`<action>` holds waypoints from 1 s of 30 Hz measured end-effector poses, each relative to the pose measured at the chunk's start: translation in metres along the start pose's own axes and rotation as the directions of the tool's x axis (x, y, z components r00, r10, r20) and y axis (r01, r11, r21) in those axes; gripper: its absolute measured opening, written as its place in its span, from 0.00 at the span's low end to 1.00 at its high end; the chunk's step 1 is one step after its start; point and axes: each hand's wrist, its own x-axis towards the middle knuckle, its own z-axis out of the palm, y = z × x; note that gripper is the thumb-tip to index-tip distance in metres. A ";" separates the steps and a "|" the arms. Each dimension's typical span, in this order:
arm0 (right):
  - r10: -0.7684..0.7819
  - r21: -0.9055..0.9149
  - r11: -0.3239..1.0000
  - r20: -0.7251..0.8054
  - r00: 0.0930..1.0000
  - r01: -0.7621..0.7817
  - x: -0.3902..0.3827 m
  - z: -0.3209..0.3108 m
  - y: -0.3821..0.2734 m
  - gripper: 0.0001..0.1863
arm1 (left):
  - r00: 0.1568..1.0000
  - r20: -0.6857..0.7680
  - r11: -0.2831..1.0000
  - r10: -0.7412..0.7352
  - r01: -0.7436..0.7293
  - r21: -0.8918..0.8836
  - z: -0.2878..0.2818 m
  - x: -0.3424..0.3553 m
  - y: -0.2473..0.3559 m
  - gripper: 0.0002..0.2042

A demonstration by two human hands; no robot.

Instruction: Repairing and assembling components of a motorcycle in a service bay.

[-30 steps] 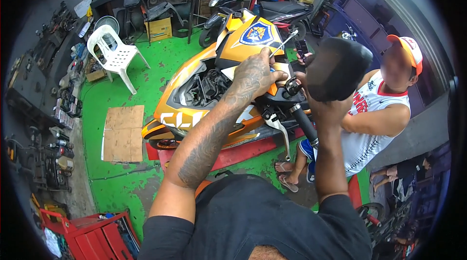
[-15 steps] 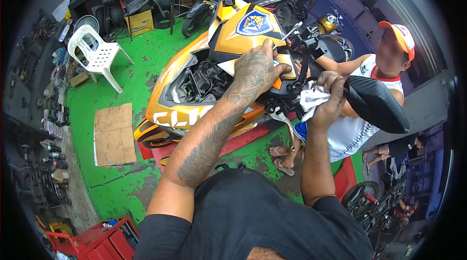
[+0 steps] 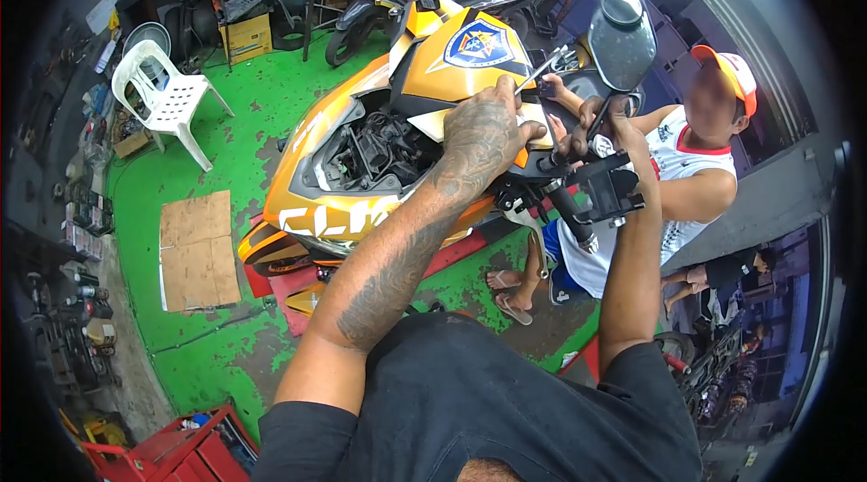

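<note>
Step in hand, as judged: seating or setting the black-rimmed, rounded rear-view mirror with grey glass [image 3: 625, 53] by its stem; next move calls for steadying that stem over its mount and turning it with small finger motions, the tool kept ready. Mirror is raised above the right-hand end of the handlebar of the orange-and-white motorcycle [image 3: 423, 78], glass side showing; whether the stem is seated can't tell.

Right hand [image 3: 625, 134] is curled around the mirror's stem, fingers bunched, a crumpled white cloth-like scrap [image 3: 600, 147] tucked there; the black plastic bracket [image 3: 607, 189] is just below it. Left hand [image 3: 488, 128] is partly closed, pinching a slim shiny metal tool [image 3: 542, 69] that points up and away; thumb spread apart, resting by the front panel edge. Co-worker's hand [image 3: 564, 96] with dark phone [image 3: 547, 90] near both.
</note>
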 end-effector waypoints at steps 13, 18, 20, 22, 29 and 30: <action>-0.168 -0.991 -0.063 -0.105 0.980 -0.117 -0.022 0.078 -0.084 0.18 | 0.998 0.034 0.999 -0.048 0.048 -0.023 -0.007 0.002 0.001 0.26; -0.314 -0.990 -0.074 -0.093 0.945 -0.123 -0.028 0.086 -0.080 0.18 | 0.998 0.052 1.000 -0.025 0.025 -0.013 -0.006 0.004 0.006 0.26; -0.290 -0.988 -0.012 -0.141 0.947 -0.151 -0.026 0.084 -0.079 0.17 | 0.998 0.060 1.000 -0.024 0.025 -0.014 -0.006 0.006 0.007 0.26; -0.261 -0.982 0.051 -0.190 0.946 -0.183 -0.023 0.091 -0.075 0.17 | 0.997 0.063 0.999 -0.040 0.039 0.015 -0.005 0.007 0.007 0.27; -0.514 -0.973 -0.053 -0.167 0.841 -0.226 -0.032 0.096 -0.046 0.14 | 0.999 0.031 0.999 -0.026 0.025 0.037 -0.004 0.005 0.005 0.28; -0.461 -0.997 0.061 -0.078 0.884 -0.056 -0.036 0.078 -0.047 0.14 | 0.999 0.032 0.999 -0.023 0.022 0.036 -0.005 0.004 0.006 0.28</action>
